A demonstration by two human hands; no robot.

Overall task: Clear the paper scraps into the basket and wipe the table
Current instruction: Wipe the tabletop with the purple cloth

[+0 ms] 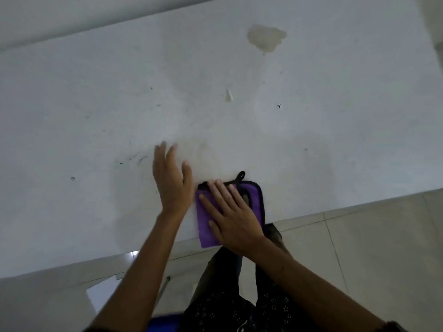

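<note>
Desk edge: the near edge of the white desk (96, 104) runs slantwise, from low on the left to higher on the right; below it is the tiled floor (359, 236)
Open room: wide bare desk surface lies to the left, to the right and beyond the hands, with only small dark specks on it
Paper scrap: one small white paper scrap (229, 95) lies far out on the desk, well apart from both hands; a pale stain (266, 37) is further beyond it
Cloth: a folded purple cloth (203, 226) with a black border lies at the near edge, and its near corner hangs a little over the edge
Right hand: the right hand (230, 216) lies flat on the cloth, palm down, fingers (218, 188) straight and a little spread, pointing away and to the left
Left hand: the left hand (172, 180) is just beside the cloth on its left, fingers (165, 152) straight and together, holding nothing; it is blurred, so I cannot tell if it touches the desk
Bottom edge: a blue thing (163, 321) shows between the arms, too little to say what it is
</note>
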